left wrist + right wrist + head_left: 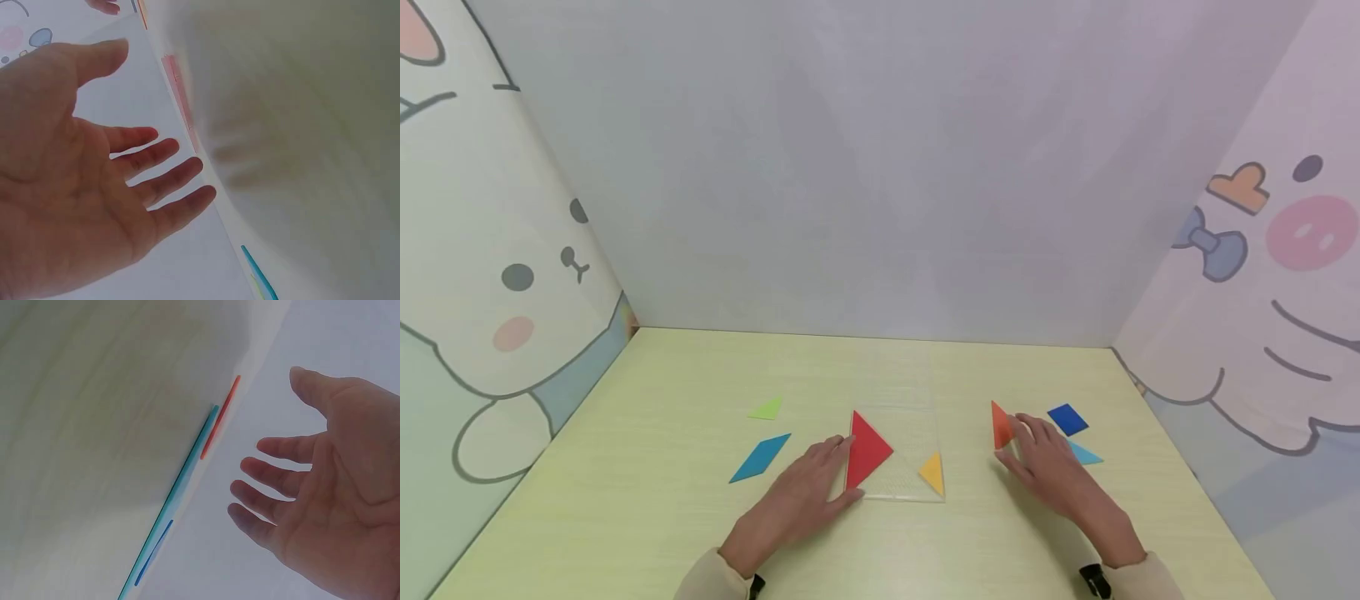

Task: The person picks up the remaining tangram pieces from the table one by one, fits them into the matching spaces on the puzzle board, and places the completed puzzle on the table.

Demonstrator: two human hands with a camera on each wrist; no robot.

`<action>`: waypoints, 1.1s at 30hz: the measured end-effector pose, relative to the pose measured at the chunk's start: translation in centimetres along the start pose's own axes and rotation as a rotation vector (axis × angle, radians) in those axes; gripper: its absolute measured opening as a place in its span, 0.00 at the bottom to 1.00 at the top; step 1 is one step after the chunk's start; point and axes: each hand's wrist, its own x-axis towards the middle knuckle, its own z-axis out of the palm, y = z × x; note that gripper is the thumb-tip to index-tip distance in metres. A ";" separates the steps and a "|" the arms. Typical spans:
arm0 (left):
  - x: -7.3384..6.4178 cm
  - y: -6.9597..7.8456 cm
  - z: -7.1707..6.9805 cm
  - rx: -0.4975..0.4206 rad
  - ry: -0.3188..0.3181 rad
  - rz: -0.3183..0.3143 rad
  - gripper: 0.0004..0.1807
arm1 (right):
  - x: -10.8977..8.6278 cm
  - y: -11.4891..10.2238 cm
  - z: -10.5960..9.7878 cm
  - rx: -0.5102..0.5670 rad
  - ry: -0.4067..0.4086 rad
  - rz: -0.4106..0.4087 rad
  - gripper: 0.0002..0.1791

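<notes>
A clear, flat square tray (898,498) lies on the table, holding a red triangle (867,451) at its left and a small yellow triangle (933,474) at its lower right. My left hand (797,496) is by the tray's left edge, fingers spread; in the left wrist view that hand (94,169) has nothing in its grasp. Over on the right, my right hand (1048,467) hovers beside an orange-red triangle (1001,426), overlapping it in the head view. The right wrist view shows this hand (337,481) with loose, separated fingers and the orange-red piece (220,419) away from them.
Left of the tray lie a light green triangle (767,409) and a teal parallelogram (761,458). Beyond my right hand are a dark blue square (1067,419) and a light blue triangle (1085,452), partly hidden. Cartoon-printed side walls and a plain back wall (880,183) enclose the table.
</notes>
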 end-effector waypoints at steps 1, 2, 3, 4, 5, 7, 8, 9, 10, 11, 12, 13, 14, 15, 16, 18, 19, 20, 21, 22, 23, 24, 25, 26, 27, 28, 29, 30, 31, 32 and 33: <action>-0.1 0.0 0.0 -0.005 -0.016 0.007 0.42 | 0.0 0.2 0.1 0.003 0.000 -0.001 0.31; -0.1 0.0 0.0 -0.011 -0.030 0.015 0.42 | -0.1 0.4 0.1 0.005 0.000 -0.001 0.31; -0.1 0.0 -0.1 -0.016 -0.042 0.024 0.42 | -0.1 0.5 0.2 0.007 -0.001 0.002 0.30; -0.1 0.0 -0.1 -0.019 -0.053 0.033 0.42 | -0.2 0.7 0.3 0.008 -0.005 0.006 0.30; -0.2 0.0 -0.1 -0.020 -0.063 0.041 0.41 | -0.3 0.9 0.3 0.009 -0.007 0.012 0.30; -0.2 0.0 0.0 -0.023 -0.075 0.057 0.41 | -0.4 1.2 0.4 0.006 -0.016 0.023 0.30; -0.2 -0.1 0.0 -0.019 -0.079 0.064 0.40 | -0.4 1.4 0.4 0.004 -0.019 0.028 0.31; -0.2 -0.1 0.0 -0.011 -0.083 0.072 0.40 | -0.4 1.5 0.4 0.004 -0.018 0.030 0.31; -0.2 -0.1 0.0 0.000 -0.086 0.081 0.39 | -0.4 1.7 0.4 -0.003 -0.019 0.029 0.31; -0.2 -0.1 0.0 0.012 -0.089 0.088 0.39 | -0.4 1.8 0.4 -0.008 -0.020 0.030 0.31; -0.2 -0.2 0.0 0.025 -0.090 0.098 0.38 | -0.4 1.9 0.4 -0.013 -0.022 0.030 0.32; -0.2 -0.2 0.0 0.040 -0.089 0.112 0.38 | -0.4 2.0 0.4 -0.013 -0.025 0.032 0.32; -0.2 -0.3 0.0 0.057 -0.087 0.125 0.37 | -0.4 2.1 0.3 -0.012 -0.028 0.035 0.32; -0.2 -0.3 -0.1 0.070 -0.084 0.138 0.36 | -0.4 2.1 0.3 -0.012 -0.033 0.038 0.32; -0.3 -0.4 -0.1 0.081 -0.080 0.150 0.36 | -0.4 2.2 0.3 -0.012 -0.043 0.044 0.32; -0.3 -0.5 -0.1 0.102 -0.067 0.176 0.35 | -0.5 2.4 0.2 0.002 -0.058 0.058 0.32; -0.3 -0.6 -0.1 0.114 -0.057 0.193 0.34 | -0.5 2.5 0.2 0.010 -0.065 0.064 0.32; -0.4 -0.6 -0.1 0.125 -0.048 0.206 0.33 | -0.6 2.6 0.2 0.016 -0.072 0.068 0.33; -0.3 -0.8 -0.1 0.137 -0.036 0.223 0.32 | -0.6 2.7 0.2 0.019 -0.079 0.073 0.33; -0.3 -0.8 0.0 0.148 -0.024 0.237 0.31 | -0.6 2.8 0.2 0.026 -0.084 0.077 0.33; -0.3 -0.8 0.0 0.157 -0.013 0.248 0.30 | -0.6 3.0 0.2 0.030 -0.087 0.081 0.33; -0.3 -0.9 0.0 0.165 -0.003 0.258 0.29 | -0.6 3.1 0.2 0.034 -0.093 0.085 0.33; -0.3 -0.9 0.0 0.168 0.006 0.267 0.28 | -0.6 3.2 0.1 0.036 -0.099 0.090 0.33; -0.3 -0.9 0.0 0.168 0.012 0.272 0.28 | -0.7 3.3 0.1 0.038 -0.101 0.093 0.32; -0.3 -0.9 0.0 0.166 0.017 0.275 0.27 | -0.7 3.4 0.1 0.040 -0.104 0.096 0.32; -0.4 -0.8 0.0 0.162 0.018 0.274 0.27 | -0.7 3.5 0.1 0.042 -0.105 0.096 0.31; -0.4 -0.8 0.0 0.158 0.019 0.275 0.27 | -0.7 3.6 0.1 0.038 -0.108 0.095 0.30; -0.4 -0.8 0.0 0.155 0.020 0.276 0.27 | -0.7 3.7 0.1 0.037 -0.111 0.094 0.29; -0.4 -0.8 0.0 0.152 0.021 0.275 0.27 | -0.8 3.8 0.1 0.035 -0.113 0.092 0.28; -0.4 -0.9 0.1 0.151 0.022 0.276 0.27 | -0.8 3.9 0.1 0.034 -0.114 0.089 0.28; -0.4 -0.9 0.1 0.151 0.020 0.274 0.27 | -0.8 3.9 0.1 0.030 -0.117 0.087 0.27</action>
